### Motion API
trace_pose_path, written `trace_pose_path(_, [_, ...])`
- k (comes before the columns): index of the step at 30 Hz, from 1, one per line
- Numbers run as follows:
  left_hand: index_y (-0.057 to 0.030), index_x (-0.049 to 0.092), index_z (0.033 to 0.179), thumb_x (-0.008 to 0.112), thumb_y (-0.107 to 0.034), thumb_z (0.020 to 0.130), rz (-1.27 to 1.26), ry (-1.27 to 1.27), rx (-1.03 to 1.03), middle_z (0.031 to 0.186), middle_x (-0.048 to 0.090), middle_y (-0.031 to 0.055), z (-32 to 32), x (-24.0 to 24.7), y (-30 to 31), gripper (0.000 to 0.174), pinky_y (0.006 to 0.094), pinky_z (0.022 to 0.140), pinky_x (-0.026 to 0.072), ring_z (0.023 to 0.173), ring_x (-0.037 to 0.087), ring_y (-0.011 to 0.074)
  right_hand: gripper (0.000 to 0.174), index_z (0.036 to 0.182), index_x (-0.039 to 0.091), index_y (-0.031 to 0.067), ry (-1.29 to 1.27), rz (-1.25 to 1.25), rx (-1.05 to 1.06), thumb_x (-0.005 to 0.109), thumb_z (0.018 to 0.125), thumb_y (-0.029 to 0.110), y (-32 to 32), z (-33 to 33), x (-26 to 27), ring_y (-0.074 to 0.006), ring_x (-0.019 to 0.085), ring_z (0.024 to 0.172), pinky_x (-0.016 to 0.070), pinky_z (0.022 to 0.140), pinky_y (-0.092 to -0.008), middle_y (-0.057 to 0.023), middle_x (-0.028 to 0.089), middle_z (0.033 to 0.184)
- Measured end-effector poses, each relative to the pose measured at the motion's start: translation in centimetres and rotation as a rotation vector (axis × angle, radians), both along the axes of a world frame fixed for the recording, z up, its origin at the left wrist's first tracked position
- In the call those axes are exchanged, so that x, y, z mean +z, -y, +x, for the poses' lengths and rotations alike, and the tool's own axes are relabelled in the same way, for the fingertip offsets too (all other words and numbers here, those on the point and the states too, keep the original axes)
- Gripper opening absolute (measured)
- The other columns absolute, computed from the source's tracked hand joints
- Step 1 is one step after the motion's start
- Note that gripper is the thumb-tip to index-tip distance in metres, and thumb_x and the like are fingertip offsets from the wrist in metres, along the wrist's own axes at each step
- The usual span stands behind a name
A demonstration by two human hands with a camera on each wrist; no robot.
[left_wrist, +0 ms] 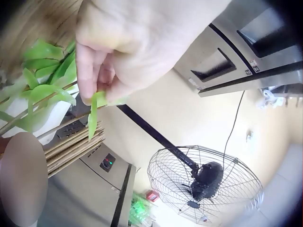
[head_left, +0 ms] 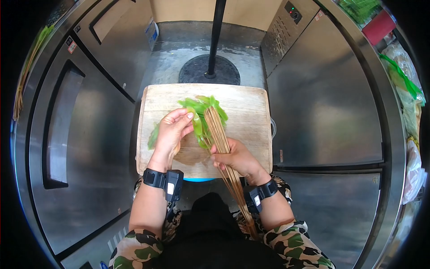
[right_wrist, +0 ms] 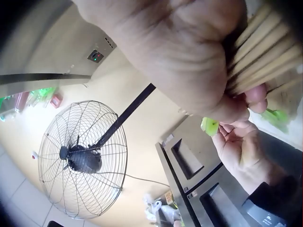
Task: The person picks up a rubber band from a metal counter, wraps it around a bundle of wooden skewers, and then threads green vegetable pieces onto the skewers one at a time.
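Observation:
Thin green vegetable slices (head_left: 218, 107) lie in a loose pile on a wooden board (head_left: 246, 101). The left hand (head_left: 170, 132) pinches one green slice (left_wrist: 93, 118) between thumb and fingertips, beside the pile. A bundle of thin wooden sticks (head_left: 219, 134) runs through the grip of the right hand (head_left: 239, 158), its upper ends over the slices and its lower ends toward the person's lap. One stick stands apart from the bundle near the right thumb, with green slices at its upper part. In the right wrist view the right palm (right_wrist: 189, 61) hides part of the bundle.
Steel cabinets (head_left: 322, 98) stand on both sides of the board. Behind it a black pole rises from a round base (head_left: 192, 69); a wire-caged fan (left_wrist: 206, 184) is on it. Bagged items (head_left: 405, 98) lie along the right edge, more sticks (head_left: 24, 80) at the far left.

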State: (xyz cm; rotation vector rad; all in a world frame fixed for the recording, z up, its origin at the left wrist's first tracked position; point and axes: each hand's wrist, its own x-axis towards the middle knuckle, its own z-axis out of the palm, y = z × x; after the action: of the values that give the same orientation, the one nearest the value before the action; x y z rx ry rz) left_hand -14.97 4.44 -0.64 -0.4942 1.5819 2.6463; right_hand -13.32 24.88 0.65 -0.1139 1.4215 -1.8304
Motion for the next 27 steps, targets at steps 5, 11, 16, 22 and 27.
trace_pose_path(5, [-0.0048, 0.06, 0.095, 0.062, -0.005, 0.083, -0.05, -0.026, 0.035, 0.088, 0.062, 0.0025, 0.2, 0.0, -0.2, 0.012, 0.0214, 0.066, 0.0522, 0.077, 0.059, 0.0087, 0.013, 0.087, 0.053, 0.0071, -0.005, -0.006, -0.028, 0.061, 0.08, 0.002, -0.1, 0.1, 0.0, -0.0074, 0.055, 0.058, 0.0428, 0.05, -0.0191, -0.0025, 0.058, 0.07])
trace_pose_path(11, [-0.004, 0.06, 0.095, 0.061, -0.004, 0.083, -0.076, -0.058, 0.032, 0.087, 0.062, 0.0028, 0.4, 0.2, -0.6, 0.012, 0.0206, 0.066, 0.0522, 0.076, 0.059, 0.0085, 0.013, 0.089, 0.054, 0.0067, -0.011, 0.039, 0.001, 0.061, 0.08, 0.0, -0.1, -0.1, 0.2, -0.0071, 0.054, 0.055, 0.0427, 0.049, -0.0184, -0.0032, 0.059, 0.069])
trace_pose_path(16, [-0.0032, 0.06, 0.095, 0.06, -0.003, 0.083, -0.144, -0.068, 0.015, 0.086, 0.063, 0.0031, 0.4, 0.3, -0.7, 0.012, 0.02, 0.065, 0.0519, 0.076, 0.059, 0.0077, 0.012, 0.088, 0.054, 0.0057, -0.019, 0.016, -0.004, 0.061, 0.079, 0.0, -0.1, 0.0, 0.1, -0.0077, 0.054, 0.056, 0.0427, 0.049, -0.0193, -0.0032, 0.058, 0.068])
trace_pose_path(22, [-0.0027, 0.062, 0.094, 0.06, -0.001, 0.082, -0.24, -0.106, -0.028, 0.085, 0.064, 0.0036, 0.5, 0.4, -1.4, 0.012, 0.0188, 0.065, 0.0495, 0.075, 0.059, 0.0064, 0.013, 0.088, 0.055, 0.0058, -0.011, 0.012, -0.024, 0.062, 0.079, 0.0, -0.3, 0.0, -0.2, -0.0078, 0.055, 0.056, 0.0432, 0.049, -0.0188, -0.0039, 0.059, 0.069])
trace_pose_path(27, [-0.0021, 0.063, 0.09, 0.061, 0.002, 0.081, -0.375, -0.172, -0.07, 0.085, 0.064, 0.0031, 0.8, 0.4, -2.5, 0.011, 0.0198, 0.067, 0.0479, 0.075, 0.058, 0.0068, 0.013, 0.087, 0.054, 0.0058, 0.0, 0.018, -0.048, 0.062, 0.079, 0.0, -0.6, 0.0, -0.2, -0.0079, 0.056, 0.058, 0.0428, 0.048, -0.0182, -0.0037, 0.059, 0.07])
